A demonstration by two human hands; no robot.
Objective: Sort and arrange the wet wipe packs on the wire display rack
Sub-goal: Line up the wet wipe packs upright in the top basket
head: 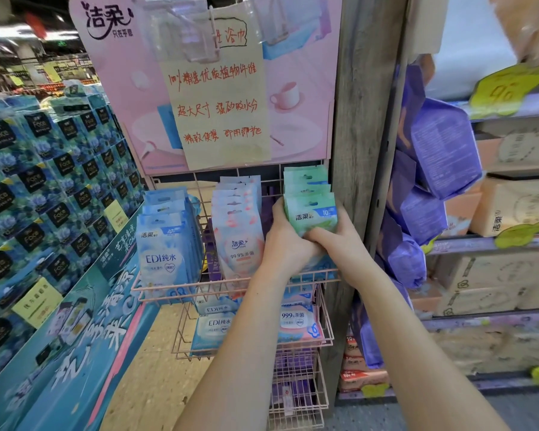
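Note:
The pink wire display rack (181,289) holds upright rows of wet wipe packs on its top shelf: blue packs (164,247) at the left, pink packs (238,234) in the middle, green packs (310,209) at the right. My left hand (288,241) grips the left side and bottom of the front green packs. My right hand (333,241) closes on their lower right edge. Both hands touch below the packs. A lower shelf holds flat blue packs (213,328) and pink packs (297,321).
A pink signboard with a handwritten note (218,98) rises above the rack. A stack of blue tissue boxes (53,169) stands at the left. A wooden post (361,119) borders the rack's right side, with hanging purple packs (439,150) and shelves of tissue beyond.

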